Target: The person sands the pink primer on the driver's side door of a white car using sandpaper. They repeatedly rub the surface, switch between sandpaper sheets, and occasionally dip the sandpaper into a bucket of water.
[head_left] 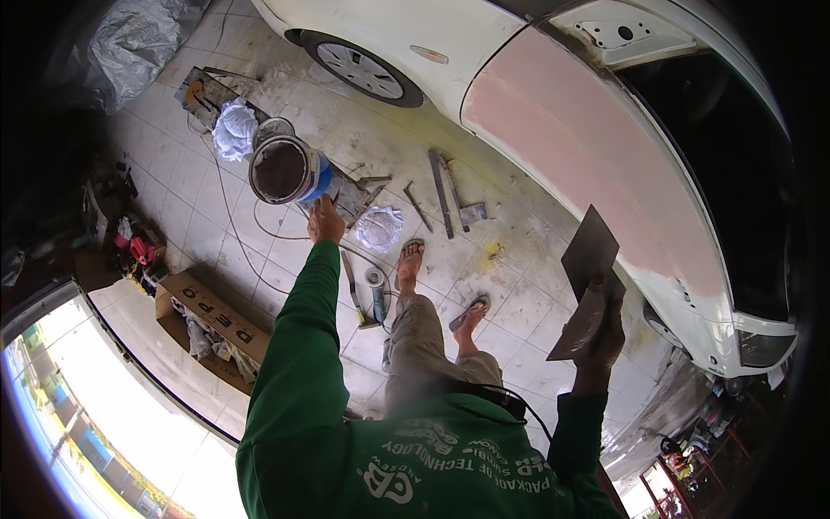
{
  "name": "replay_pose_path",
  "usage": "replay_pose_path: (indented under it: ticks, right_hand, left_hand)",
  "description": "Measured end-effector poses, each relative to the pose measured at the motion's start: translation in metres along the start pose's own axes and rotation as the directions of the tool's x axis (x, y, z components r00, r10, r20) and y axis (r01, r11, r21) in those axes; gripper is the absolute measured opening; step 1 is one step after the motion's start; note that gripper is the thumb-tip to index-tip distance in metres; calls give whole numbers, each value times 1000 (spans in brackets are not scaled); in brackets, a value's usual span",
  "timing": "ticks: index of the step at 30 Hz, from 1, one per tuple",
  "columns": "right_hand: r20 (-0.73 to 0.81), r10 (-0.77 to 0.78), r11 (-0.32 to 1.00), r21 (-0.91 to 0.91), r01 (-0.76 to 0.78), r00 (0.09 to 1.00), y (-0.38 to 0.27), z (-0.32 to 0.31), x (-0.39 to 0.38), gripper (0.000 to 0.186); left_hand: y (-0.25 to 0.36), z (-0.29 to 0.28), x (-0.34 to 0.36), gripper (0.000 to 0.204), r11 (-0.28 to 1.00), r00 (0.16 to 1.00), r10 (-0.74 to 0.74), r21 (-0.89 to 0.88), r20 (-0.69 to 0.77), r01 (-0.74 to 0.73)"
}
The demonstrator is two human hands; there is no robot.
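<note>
Nearest: the wearer's green sleeves; the trouser legs (415,346) and two sandalled feet lie below. Right hand (609,333), raised to the right: fingers closed on thin flat grey pieces, a dark plate (590,246) above and a paler blade (572,329) below; a thumb tip appears to press on the face, remaining fingertips hidden. The pieces lie over each other near the hand; exact contact cannot be told.

Left hand (326,223), arm extended: fingers bent and drawn together, gripping the lower side of a blue-sided can (281,170); fingertip placement partly hidden. Can is left of centre, mouth facing the viewer, dark brownish material inside.

Floor (527,346): pale tiles, stained. Blue grinder (377,294) near the left foot. White crumpled bundle (379,228) near the left hand; second bundle (235,130) just beside the can. Metal bars (441,195) ahead of the feet. Cardboard box (216,320) to the left, loose items within.

Farther: white car (467,39), upper right, broad pink patch (553,130) on its side. Silvery sheet (134,48), crumpled, upper left.
</note>
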State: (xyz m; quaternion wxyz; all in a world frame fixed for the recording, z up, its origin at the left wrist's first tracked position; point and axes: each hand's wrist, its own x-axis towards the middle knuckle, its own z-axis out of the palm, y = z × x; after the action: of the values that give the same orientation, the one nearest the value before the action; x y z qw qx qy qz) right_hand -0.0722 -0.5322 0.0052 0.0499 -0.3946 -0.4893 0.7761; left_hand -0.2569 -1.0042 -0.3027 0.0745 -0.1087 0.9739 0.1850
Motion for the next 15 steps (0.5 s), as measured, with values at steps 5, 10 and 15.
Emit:
replay_pose_path:
  ticks: [5, 10, 15]
  right_hand:
    - [-104, 134, 970, 217, -109, 986, 16, 28, -1, 55]
    - [-152, 156, 968, 223, -120, 976, -12, 20, -16, 53]
    - [125, 39, 978, 199, -64, 991, -16, -42, -49, 59]
  left_hand:
    - [-4, 34, 34, 38, 994, 995, 65, 88, 81, -72]
    - [-20, 54, 3, 62, 1000, 966, -12, 25, 256, 6]
    - [140, -6, -72, 65, 760, 733, 233, -590, 639, 273]
